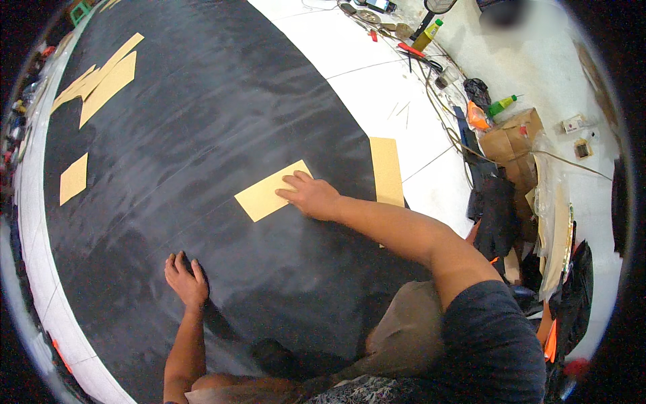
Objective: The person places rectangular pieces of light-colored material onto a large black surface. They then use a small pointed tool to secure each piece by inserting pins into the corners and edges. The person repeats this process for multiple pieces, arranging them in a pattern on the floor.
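The right hand [316, 198] is resting its fingers, slightly apart, on the right end of a yellow rectangular card [259, 196], which is lying slantwise on a wide black sheet [182, 168]. The left hand [190, 286] is reaching over bare sheet nearer the body, its fingers slightly parted and gripping nothing (whether it is touching the sheet, I cannot tell). A taller yellow strip [387, 168] is lying along the sheet's right edge, partly behind the right forearm. Farther left, a small yellow piece [74, 180] is sitting below a yellow overlapping cluster [110, 86].
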The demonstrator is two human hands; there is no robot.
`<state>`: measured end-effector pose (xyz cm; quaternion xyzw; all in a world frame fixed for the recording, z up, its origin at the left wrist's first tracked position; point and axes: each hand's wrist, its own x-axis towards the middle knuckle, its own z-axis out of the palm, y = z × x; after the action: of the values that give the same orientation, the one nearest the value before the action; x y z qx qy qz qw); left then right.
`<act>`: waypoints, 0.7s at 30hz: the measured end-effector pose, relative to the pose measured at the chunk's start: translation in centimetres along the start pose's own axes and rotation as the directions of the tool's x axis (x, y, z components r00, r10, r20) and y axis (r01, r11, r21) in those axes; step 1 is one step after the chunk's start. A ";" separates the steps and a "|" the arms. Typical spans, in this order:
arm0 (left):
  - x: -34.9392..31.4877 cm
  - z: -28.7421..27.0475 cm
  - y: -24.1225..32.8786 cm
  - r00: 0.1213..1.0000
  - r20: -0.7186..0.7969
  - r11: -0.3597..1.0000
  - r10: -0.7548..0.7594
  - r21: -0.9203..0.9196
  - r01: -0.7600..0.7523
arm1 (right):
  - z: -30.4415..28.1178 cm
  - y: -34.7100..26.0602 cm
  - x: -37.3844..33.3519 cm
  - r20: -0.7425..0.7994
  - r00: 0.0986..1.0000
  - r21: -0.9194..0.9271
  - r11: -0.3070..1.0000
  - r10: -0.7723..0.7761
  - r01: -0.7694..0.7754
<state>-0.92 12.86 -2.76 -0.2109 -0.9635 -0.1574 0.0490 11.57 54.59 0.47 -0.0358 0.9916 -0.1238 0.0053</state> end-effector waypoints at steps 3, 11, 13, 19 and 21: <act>-0.1 0.6 -0.7 1.000 -0.025 1.000 0.017 0.024 -0.016 | 0.1 0.0 0.2 -0.030 0.999 0.030 0.999 -0.021 0.022; -0.2 0.5 -0.9 1.000 -0.012 1.000 0.006 0.028 -0.006 | -0.3 -0.1 0.3 0.031 1.000 -0.016 1.000 0.008 -0.007; 0.0 0.5 -0.5 1.000 -0.013 1.000 0.008 0.011 -0.008 | -0.4 -0.3 0.5 0.060 0.998 -0.008 1.000 0.025 -0.025; -0.2 0.4 -0.4 0.999 -0.032 1.000 0.000 0.015 0.000 | -1.3 -0.8 0.5 0.119 0.991 0.038 0.997 0.064 -0.069; -0.2 0.3 -0.3 1.000 -0.018 1.000 -0.019 -0.009 0.019 | -1.0 -0.6 0.5 0.067 0.997 0.039 0.999 0.029 -0.031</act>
<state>-0.88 12.62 -3.14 -0.2006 -0.9643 -0.1639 0.0551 11.10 54.26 1.60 -0.0250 0.9886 -0.1424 0.0410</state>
